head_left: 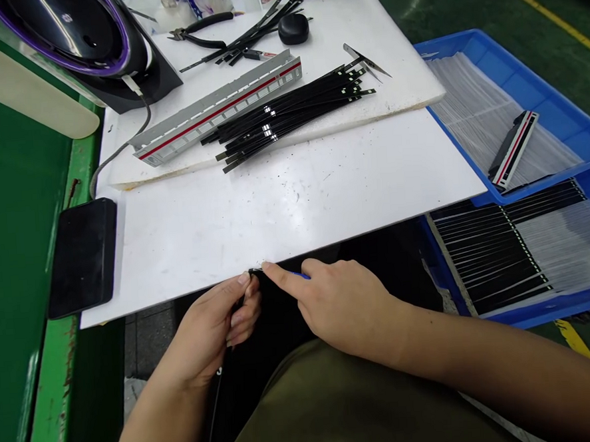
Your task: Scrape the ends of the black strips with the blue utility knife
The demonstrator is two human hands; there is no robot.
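My left hand (233, 315) is closed at the front edge of the white board, its thumb and forefinger pinching the end of a thin black strip (252, 271). Most of that strip is hidden by the fingers. Opposite it, my right hand (342, 298) is closed round a slim blue-handled tool (301, 275), with the forefinger stretched along it towards the strip's end. The tool's tip is too small to make out. Farther back, a bundle of black strips (293, 114) with pale marks lies on a white foam slab (396, 75).
Behind the bundle lies a grey slotted rail (218, 109) with a red line. Cutters (203, 33), a black case (293, 29) and tweezers (368, 62) lie farther back. A fan (78, 34) and black power bank (83, 257) stand left; blue trays (542, 92) of strips are at right.
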